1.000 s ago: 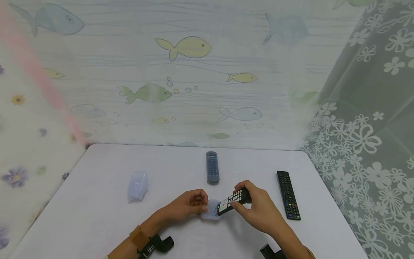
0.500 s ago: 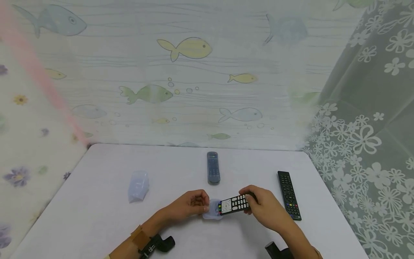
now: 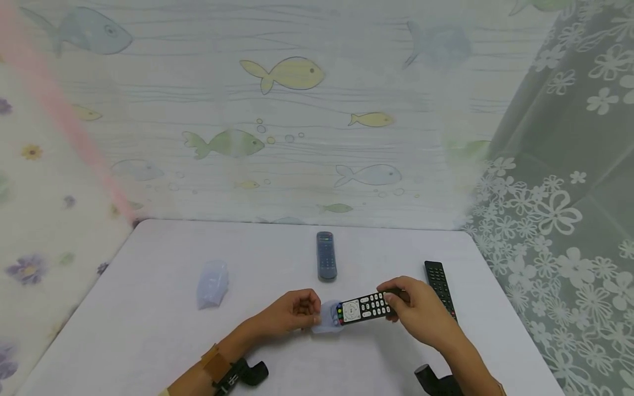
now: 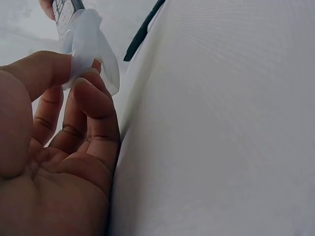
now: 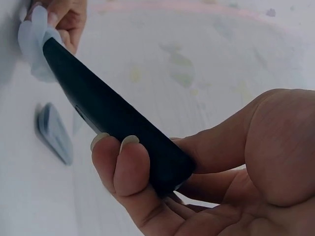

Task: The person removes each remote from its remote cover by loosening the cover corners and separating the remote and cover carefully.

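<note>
My left hand (image 3: 289, 316) pinches a translucent, pale bluish soft cover (image 3: 327, 317) between thumb and fingers, low over the table. The left wrist view shows the thin cover (image 4: 88, 42) bunched at the fingertips. My right hand (image 3: 421, 308) grips the right end of a black remote control (image 3: 364, 308) whose white-keyed face points up. The remote's left end, with coloured buttons, meets the cover and overlaps it in the head view. In the right wrist view the dark back of the remote (image 5: 108, 103) shows, its far tip at the cover's opening.
A grey-blue remote (image 3: 326, 257) lies at the back middle of the white table (image 3: 148, 341). Another black remote (image 3: 438, 283) lies at the right, partly behind my right hand. A second pale translucent wrapper or cover (image 3: 213, 285) lies to the left.
My right hand has moved right with the remote, which has swung from a slant to nearly level. The cover shifts slightly right at its free end; my left hand stays almost in place.
</note>
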Demonstrator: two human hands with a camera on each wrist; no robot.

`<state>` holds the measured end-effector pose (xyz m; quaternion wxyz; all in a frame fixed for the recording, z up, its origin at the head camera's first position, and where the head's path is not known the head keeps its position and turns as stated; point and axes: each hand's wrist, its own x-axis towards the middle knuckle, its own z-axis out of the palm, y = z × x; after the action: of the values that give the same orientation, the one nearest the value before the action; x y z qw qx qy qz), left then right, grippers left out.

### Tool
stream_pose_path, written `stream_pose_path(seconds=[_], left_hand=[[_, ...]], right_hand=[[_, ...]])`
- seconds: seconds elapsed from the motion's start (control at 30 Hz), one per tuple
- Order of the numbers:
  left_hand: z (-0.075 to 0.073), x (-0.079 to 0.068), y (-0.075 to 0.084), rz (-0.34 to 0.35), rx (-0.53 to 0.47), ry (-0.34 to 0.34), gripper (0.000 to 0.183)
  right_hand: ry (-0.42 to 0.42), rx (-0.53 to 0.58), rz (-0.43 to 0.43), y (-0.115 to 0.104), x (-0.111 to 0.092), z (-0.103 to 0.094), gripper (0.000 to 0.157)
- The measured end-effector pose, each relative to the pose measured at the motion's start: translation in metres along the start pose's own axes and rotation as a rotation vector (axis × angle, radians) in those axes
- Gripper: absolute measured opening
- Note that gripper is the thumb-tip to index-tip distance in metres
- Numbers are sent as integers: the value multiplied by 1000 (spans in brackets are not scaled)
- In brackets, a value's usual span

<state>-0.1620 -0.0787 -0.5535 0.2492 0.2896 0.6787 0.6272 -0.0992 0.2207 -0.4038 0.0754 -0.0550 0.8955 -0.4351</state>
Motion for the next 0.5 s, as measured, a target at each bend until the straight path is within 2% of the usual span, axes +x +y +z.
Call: stream_pose_path(seconds=[0.5], left_hand=[[4, -3, 0, 17, -20, 9, 15]], right_hand=[[-18, 30, -27, 3, -4, -13, 23]])
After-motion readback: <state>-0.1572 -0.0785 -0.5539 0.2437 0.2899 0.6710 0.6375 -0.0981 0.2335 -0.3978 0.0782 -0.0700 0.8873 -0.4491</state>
